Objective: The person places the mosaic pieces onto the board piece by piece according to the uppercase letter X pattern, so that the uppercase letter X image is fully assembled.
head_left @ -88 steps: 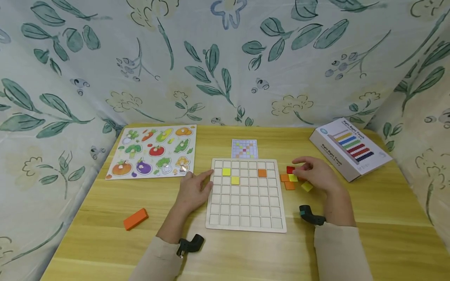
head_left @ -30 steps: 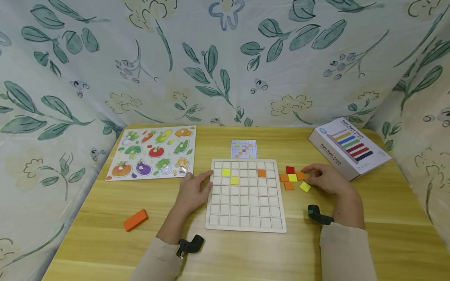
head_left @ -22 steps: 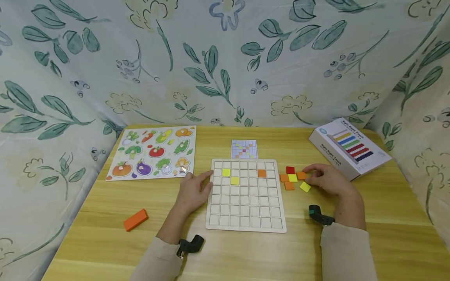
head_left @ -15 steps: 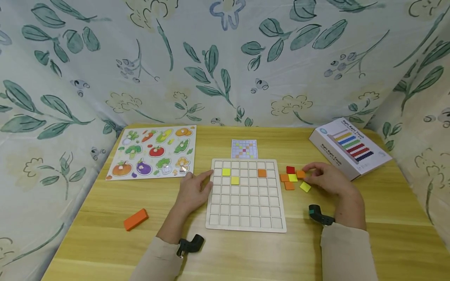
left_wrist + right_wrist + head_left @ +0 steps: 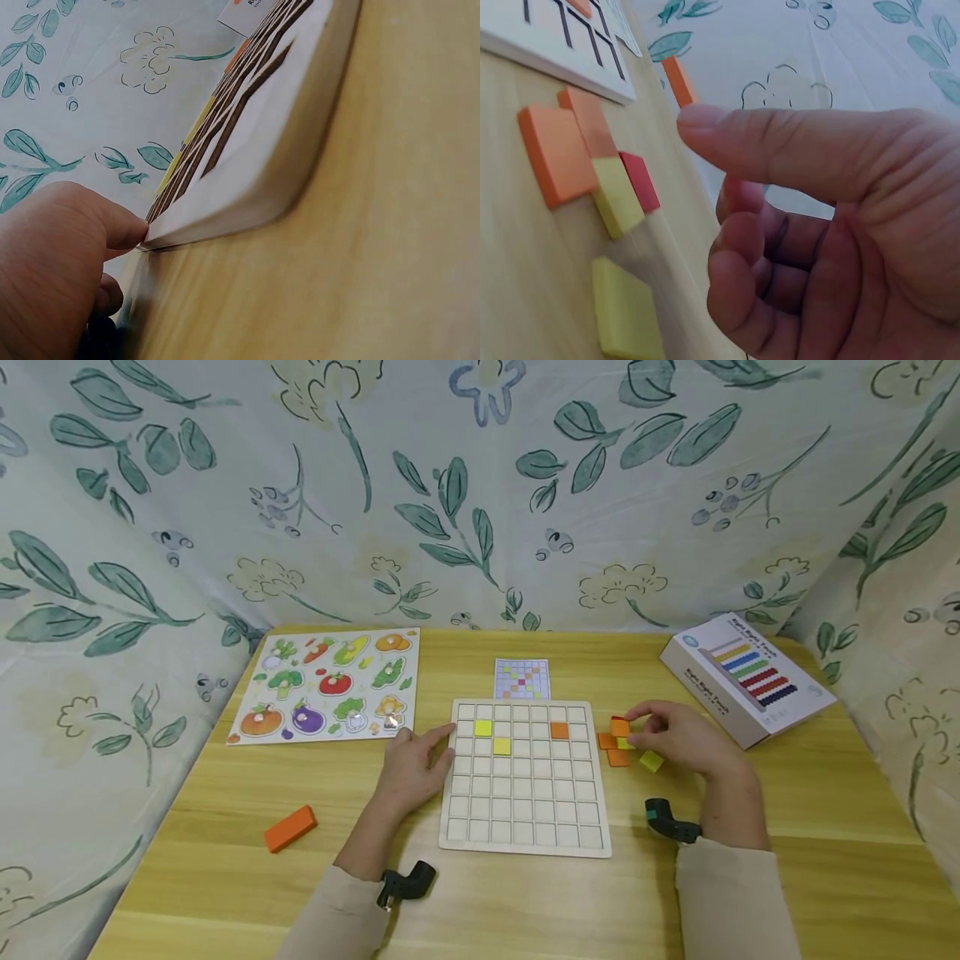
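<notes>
In the head view my left hand (image 5: 411, 768) rests at the left edge of a white grid board (image 5: 525, 847), its fingertips touching the rim. The left wrist view shows a finger against the board's corner (image 5: 225, 217). My right hand (image 5: 686, 739) pinches an orange square tile (image 5: 620, 727) between thumb and finger, lifted over the loose tiles. Under it the right wrist view shows a red tile (image 5: 640, 182), a yellow tile (image 5: 618, 196) and two orange ones, with another yellow tile (image 5: 626, 311) closer by. Two yellow tiles and an orange tile (image 5: 559, 730) sit in the board's cells.
A small pattern card (image 5: 521, 678) lies behind the board. At the left are a vegetable puzzle board (image 5: 333, 683) and an orange block (image 5: 290, 828). A white box (image 5: 746, 681) stands at the back right, near the floral cloth wall (image 5: 480, 602).
My right hand first moved right to an orange tile among the loose ones. It has now raised that tile and carried it left over the red tile. The left hand stays put.
</notes>
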The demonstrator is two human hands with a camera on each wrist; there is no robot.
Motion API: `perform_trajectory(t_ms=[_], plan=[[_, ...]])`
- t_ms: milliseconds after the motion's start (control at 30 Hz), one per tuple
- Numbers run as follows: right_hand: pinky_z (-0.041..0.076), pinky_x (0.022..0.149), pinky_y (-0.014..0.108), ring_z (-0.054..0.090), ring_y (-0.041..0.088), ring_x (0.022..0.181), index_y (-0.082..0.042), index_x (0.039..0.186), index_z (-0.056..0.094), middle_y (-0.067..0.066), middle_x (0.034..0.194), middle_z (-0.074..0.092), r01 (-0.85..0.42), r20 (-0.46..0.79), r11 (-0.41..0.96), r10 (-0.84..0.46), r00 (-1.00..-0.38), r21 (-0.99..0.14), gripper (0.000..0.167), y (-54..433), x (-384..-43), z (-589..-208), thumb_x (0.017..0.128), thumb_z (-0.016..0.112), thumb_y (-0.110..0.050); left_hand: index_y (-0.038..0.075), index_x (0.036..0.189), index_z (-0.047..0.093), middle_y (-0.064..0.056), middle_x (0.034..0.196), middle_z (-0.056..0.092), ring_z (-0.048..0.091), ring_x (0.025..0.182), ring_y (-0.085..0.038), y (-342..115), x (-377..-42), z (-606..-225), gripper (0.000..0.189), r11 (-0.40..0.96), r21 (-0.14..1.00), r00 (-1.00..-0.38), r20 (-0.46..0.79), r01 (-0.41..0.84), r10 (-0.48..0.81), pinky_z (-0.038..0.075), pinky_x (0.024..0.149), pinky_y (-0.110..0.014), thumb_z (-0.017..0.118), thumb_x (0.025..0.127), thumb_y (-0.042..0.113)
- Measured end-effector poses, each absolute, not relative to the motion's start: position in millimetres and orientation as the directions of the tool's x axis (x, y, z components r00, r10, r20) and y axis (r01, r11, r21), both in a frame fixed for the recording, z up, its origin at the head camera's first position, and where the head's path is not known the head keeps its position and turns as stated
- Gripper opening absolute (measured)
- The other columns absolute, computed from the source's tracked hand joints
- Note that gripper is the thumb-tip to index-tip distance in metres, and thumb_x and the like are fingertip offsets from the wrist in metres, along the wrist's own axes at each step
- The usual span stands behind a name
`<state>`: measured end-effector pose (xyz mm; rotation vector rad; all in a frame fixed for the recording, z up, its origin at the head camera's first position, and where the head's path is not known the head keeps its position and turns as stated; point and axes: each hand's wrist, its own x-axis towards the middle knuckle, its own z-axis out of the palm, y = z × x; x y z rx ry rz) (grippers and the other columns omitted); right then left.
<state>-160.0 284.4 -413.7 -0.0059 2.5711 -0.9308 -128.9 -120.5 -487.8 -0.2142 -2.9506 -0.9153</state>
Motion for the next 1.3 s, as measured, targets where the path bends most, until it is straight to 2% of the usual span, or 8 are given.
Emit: perform_trajectory(t_ms=[233,467,700,867,1300], plan=[[0.041,0.066,0.031,0.05,0.025,0.087,-0.017,0.126,0.062,0.009,0.099,0.053,0.147,-0.391,0.753,-0.156,-0.907,-0.642,0.038,265,-161,-412,0.093,0.074,-0.032,0.025,0.139,0.066,0.006,0.054,0.042,0.034,0.073,-0.018,-121,-129,-487,0.042,0.812,0.565,-0.989,0.085,0.149,0.123,0.029,0.071,-0.032,0.063,0.097,0.033],[0.04,0.066,0.031,0.05,0.024,0.083,-0.015,0.12,0.062,0.008,0.093,0.051,0.101,-0.367,0.729,-0.215,-0.905,-0.677,0.03,243,-161,-412,0.094,0.074,-0.023,0.025,0.139,0.066,0.006,0.054,0.042,0.034,0.073,-0.018,-121,-129,-488,0.042,0.815,0.559,-0.988,0.091,0.156,0.127,0.028,0.072,-0.032,0.063,0.097,0.033],[0.039,0.065,0.032,0.05,0.024,0.078,-0.015,0.116,0.063,0.008,0.089,0.052,0.067,-0.38,0.732,-0.272,-0.884,-0.678,0.027,217,-161,-415,0.093,0.074,-0.023,0.025,0.139,0.065,0.005,0.054,0.041,0.034,0.073,-0.018,-121,-129,-488,0.043,0.814,0.563,-0.989,0.082,0.146,0.12,0.028,0.071,-0.032,0.063,0.097,0.034],[0.039,0.067,0.032,0.05,0.023,0.081,-0.016,0.114,0.065,0.007,0.091,0.054,0.052,-0.368,0.71,-0.301,-0.88,-0.703,0.026,201,-161,-419,0.091,0.076,-0.022,0.025,0.139,0.065,0.006,0.055,0.042,0.034,0.072,-0.018,-121,-130,-488,0.043,0.812,0.565,-0.989,0.087,0.15,0.123,0.028,0.071,-0.031,0.063,0.097,0.034],[0.042,0.066,0.031,0.053,0.022,0.08,-0.018,0.108,0.066,0.006,0.087,0.058,0.013,-0.348,0.767,-0.276,-0.896,-0.642,0.021,181,-158,-431,0.089,0.077,-0.019,0.028,0.139,0.065,0.005,0.055,0.042,0.034,0.074,-0.018,-122,-130,-491,0.043,0.809,0.569,-0.989,0.088,0.149,0.12,0.028,0.071,-0.032,0.063,0.097,0.034]])
